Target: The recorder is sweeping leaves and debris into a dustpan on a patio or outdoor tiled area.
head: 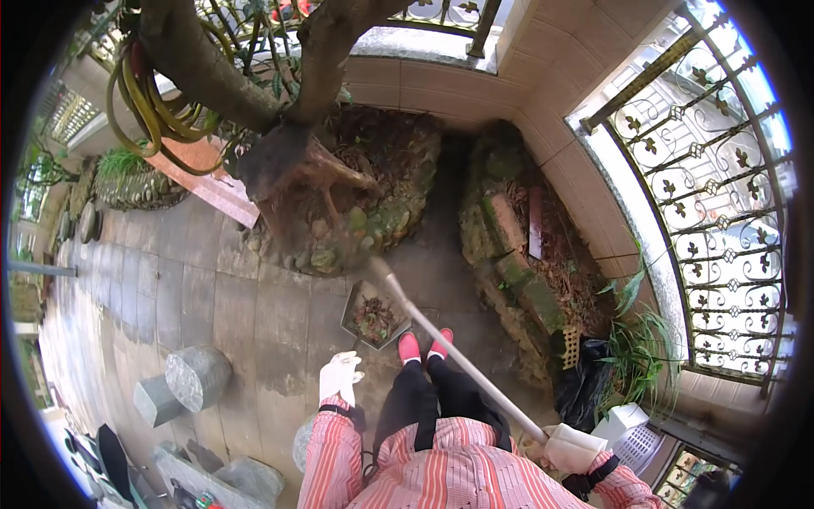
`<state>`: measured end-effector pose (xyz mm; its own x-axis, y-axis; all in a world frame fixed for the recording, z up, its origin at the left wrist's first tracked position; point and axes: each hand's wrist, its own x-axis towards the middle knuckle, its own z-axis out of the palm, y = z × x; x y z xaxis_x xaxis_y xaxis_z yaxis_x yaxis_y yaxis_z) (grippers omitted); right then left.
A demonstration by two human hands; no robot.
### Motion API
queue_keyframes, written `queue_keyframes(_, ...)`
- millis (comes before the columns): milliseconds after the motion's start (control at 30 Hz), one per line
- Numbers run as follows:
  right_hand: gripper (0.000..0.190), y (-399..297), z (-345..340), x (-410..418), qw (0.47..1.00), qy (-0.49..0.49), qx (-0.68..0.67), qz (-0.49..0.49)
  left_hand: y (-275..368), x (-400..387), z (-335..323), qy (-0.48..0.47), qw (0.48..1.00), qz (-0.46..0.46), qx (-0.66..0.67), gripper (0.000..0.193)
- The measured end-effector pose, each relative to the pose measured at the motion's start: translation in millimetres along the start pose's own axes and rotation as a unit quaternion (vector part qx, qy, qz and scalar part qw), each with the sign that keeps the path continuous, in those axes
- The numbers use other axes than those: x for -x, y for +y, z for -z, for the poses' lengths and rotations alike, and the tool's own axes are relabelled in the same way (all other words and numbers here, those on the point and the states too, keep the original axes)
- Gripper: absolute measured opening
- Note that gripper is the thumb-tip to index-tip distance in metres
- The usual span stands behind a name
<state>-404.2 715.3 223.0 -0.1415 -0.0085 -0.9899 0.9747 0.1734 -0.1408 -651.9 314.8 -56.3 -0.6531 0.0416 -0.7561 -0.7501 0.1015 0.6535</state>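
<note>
My right hand [566, 447], in a pale glove, grips the light pole of a broom [467, 362] near its top end. The pole slants forward and left to a blurred tan head [379, 267] beside the stone edge of a planting bed. In front of my feet lies an angular dustpan [365, 312] holding dry leaves and debris [373, 318]. Close behind the dustpan is my left hand [340, 376], also gloved, with its fingers bent. A thin dark line runs between that hand and the pan; I cannot tell whether the hand holds it.
A tree trunk [305, 70] rises from the rock-edged bed [381, 223], a coiled yellow hose [137, 108] hanging beside it. To the right is another raised bed [509, 286] with bricks, next to a black plastic bag [582, 382]. Stone stools [200, 378] stand left on the paving [222, 312].
</note>
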Motion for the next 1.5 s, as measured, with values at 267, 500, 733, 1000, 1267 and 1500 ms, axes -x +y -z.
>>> queue_keyframes(267,0.032,-41,17,-3,0.976,0.099,-0.179,0.067,7,-18,13,0.021,0.991,0.022,-0.133,0.03)
queue_keyframes(500,0.022,-108,66,-40,0.942,0.18,-0.13,0.251,20,-26,10,0.071,0.957,-0.039,-0.279,0.032)
queue_keyframes(733,0.02,-135,122,-152,0.923,0.135,-0.284,0.223,38,2,9,0.115,0.99,-0.005,-0.085,0.036)
queue_keyframes(1000,0.021,-157,108,-250,0.864,0.033,-0.457,0.206,40,32,-48,0.079,0.988,0.059,-0.121,0.032)
queue_keyframes(1267,0.017,-161,62,-248,0.839,0.056,-0.512,0.178,82,39,-110,0.009,0.957,0.009,-0.289,0.033)
queue_keyframes(1500,0.019,-216,54,-302,0.808,-0.031,-0.555,0.197,65,56,-105,-0.004,0.917,-0.097,-0.387,0.034)
